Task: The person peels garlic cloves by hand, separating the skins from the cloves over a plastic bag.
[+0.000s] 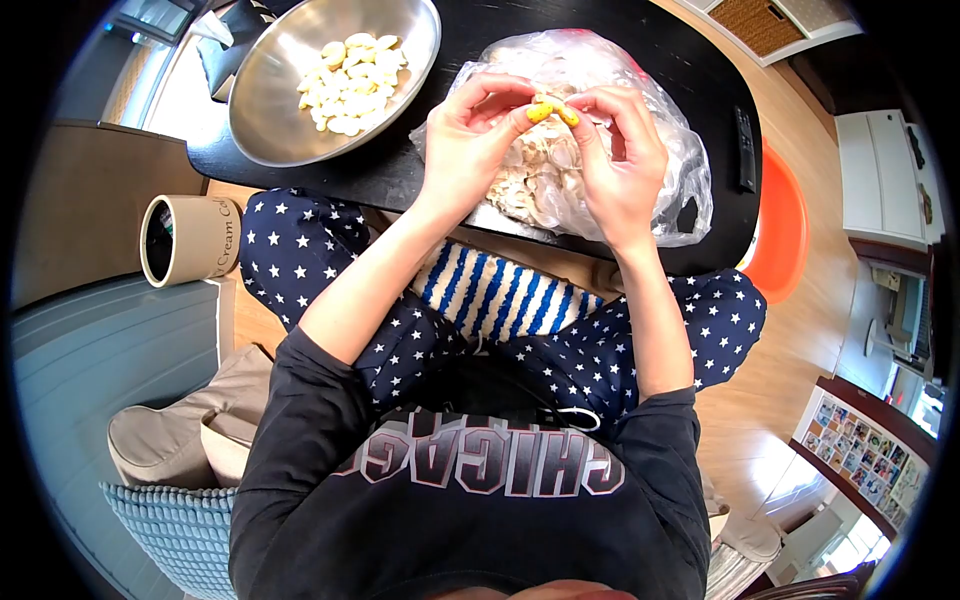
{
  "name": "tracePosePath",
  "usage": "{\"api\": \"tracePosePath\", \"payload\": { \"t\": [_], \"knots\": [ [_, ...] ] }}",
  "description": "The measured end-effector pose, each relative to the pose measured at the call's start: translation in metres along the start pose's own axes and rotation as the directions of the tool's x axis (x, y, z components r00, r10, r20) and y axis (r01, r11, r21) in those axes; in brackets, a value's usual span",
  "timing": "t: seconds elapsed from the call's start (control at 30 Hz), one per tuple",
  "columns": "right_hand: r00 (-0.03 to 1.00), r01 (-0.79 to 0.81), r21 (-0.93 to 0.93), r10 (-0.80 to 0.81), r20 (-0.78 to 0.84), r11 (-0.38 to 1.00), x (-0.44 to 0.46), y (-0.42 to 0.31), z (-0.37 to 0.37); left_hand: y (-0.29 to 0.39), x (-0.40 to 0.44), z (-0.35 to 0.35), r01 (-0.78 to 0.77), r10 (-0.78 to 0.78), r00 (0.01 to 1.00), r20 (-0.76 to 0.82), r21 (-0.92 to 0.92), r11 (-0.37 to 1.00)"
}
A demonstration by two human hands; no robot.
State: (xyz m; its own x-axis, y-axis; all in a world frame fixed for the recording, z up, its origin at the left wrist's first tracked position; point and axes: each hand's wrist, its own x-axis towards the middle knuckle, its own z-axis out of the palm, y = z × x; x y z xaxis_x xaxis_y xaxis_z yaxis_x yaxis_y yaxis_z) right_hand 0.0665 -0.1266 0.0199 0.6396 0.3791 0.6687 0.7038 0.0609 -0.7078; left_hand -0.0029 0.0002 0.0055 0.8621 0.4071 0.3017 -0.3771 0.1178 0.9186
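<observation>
Both hands meet above a clear plastic bag [690, 165] filled with pale, papery peels [540, 185]. My left hand [475, 140] and my right hand [625, 150] each pinch with thumb and fingertips at a small pale piece between them, too small to make out. The thumbnails are yellow. Left of the bag stands a wide metal bowl [265, 90] holding several peeled, cream-coloured cloves [350, 85].
The black table [380, 180] carries a dark remote control [745, 150] at its right edge. An orange round seat [782, 230] is beyond that edge. A cream bin [205, 238] stands at the left, and a striped cloth [505, 290] lies between the legs.
</observation>
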Motion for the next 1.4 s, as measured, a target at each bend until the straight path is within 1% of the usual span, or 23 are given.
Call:
{"api": "tracePosePath", "payload": {
  "t": [0.1, 0.17, 0.23, 0.3, 0.33, 0.4, 0.47, 0.5, 0.57, 0.67, 0.8, 1.03, 1.1, 1.2, 1.27, 1.3, 1.33, 1.37, 1.4],
  "knots": [
    [1.0, 0.01, -0.012, -0.01, 0.017, 1.0, -0.002, 0.001, 0.0, -0.002, 0.0, 0.0, -0.014, 0.014, 1.0, 0.006, -0.015, 1.0],
    [0.999, 0.015, -0.019, -0.014, 0.038, 1.0, -0.002, -0.002, 0.0, -0.001, 0.001, 0.002, -0.008, 0.004, 0.999, -0.049, -0.074, 0.997],
    [0.998, 0.018, -0.026, -0.017, 0.059, 1.0, -0.002, -0.003, 0.001, -0.001, 0.001, 0.002, 0.009, -0.013, 0.999, -0.051, -0.088, 0.996],
    [0.996, 0.077, -0.051, -0.075, 0.04, 0.996, -0.002, -0.004, 0.002, 0.001, 0.002, 0.003, 0.026, -0.031, 0.998, -0.052, -0.103, 0.994],
    [0.996, 0.077, -0.052, -0.075, 0.038, 0.996, -0.002, -0.004, 0.002, 0.003, 0.002, 0.003, 0.023, -0.028, 0.998, -0.05, -0.105, 0.994],
    [0.999, 0.04, 0.0, -0.04, -0.032, 0.999, -0.002, -0.003, 0.004, 0.004, 0.003, 0.003, 0.02, -0.025, 0.999, -0.048, -0.107, 0.994],
    [1.0, 0.02, 0.033, -0.019, -0.021, 0.999, -0.002, -0.003, 0.004, 0.006, 0.003, 0.001, -0.027, 0.026, 0.999, -0.024, -0.026, 0.999],
    [1.0, -0.002, 0.066, 0.002, -0.009, 0.998, -0.002, -0.004, 0.004, 0.006, 0.003, 0.0, -0.028, 0.027, 0.999, -0.026, -0.026, 0.999],
    [1.0, -0.006, 0.061, 0.006, -0.005, 0.998, -0.001, -0.005, 0.002, 0.006, 0.003, -0.002, -0.09, 0.09, 0.995, 0.037, 0.011, 0.996],
    [1.0, -0.003, 0.047, 0.003, -0.002, 0.999, 0.0, -0.006, 0.001, 0.006, 0.003, -0.001, -0.11, 0.11, 0.994, 0.012, -0.004, 0.994],
    [1.0, -0.015, 0.055, 0.015, 0.005, 0.998, 0.0, -0.008, 0.0, 0.005, 0.004, -0.001, -0.143, 0.143, 0.989, 0.023, 0.003, 0.99],
    [0.999, -0.022, 0.048, 0.02, 0.036, 0.999, 0.002, -0.008, -0.003, 0.004, 0.007, -0.005, -0.191, 0.187, 0.979, 0.076, 0.042, 0.981],
    [0.997, -0.009, 0.005, 0.008, 0.075, 1.0, 0.001, -0.009, -0.004, 0.003, 0.008, -0.007, -0.203, 0.199, 0.976, 0.086, 0.049, 0.978],
    [0.998, 0.029, -0.013, -0.029, 0.061, 0.999, 0.002, -0.008, -0.002, 0.003, 0.009, -0.008, -0.242, 0.231, 0.966, 0.112, 0.093, 0.966],
    [0.998, 0.028, -0.022, -0.027, 0.057, 0.999, 0.002, -0.009, -0.002, 0.005, 0.009, -0.006, -0.177, 0.171, 0.981, 0.088, 0.06, 0.982],
    [0.998, 0.028, -0.031, -0.026, 0.055, 0.999, 0.002, -0.009, -0.002, 0.006, 0.008, -0.004, -0.177, 0.171, 0.981, 0.089, 0.06, 0.982],
    [0.998, 0.028, -0.031, -0.027, 0.055, 0.999, 0.002, -0.009, -0.002, 0.007, 0.007, -0.002, -0.076, 0.075, 0.997, 0.02, 0.039, 0.996],
    [0.995, 0.085, -0.089, -0.079, 0.067, 0.992, 0.003, -0.008, -0.002, 0.007, 0.006, 0.0, 0.024, -0.024, 0.999, -0.047, 0.01, 1.0],
    [0.988, 0.142, -0.145, -0.131, 0.082, 0.979, 0.003, -0.008, -0.002, 0.005, 0.006, -0.001, 0.023, -0.023, 0.999, -0.047, 0.01, 1.0]
  ]
}}
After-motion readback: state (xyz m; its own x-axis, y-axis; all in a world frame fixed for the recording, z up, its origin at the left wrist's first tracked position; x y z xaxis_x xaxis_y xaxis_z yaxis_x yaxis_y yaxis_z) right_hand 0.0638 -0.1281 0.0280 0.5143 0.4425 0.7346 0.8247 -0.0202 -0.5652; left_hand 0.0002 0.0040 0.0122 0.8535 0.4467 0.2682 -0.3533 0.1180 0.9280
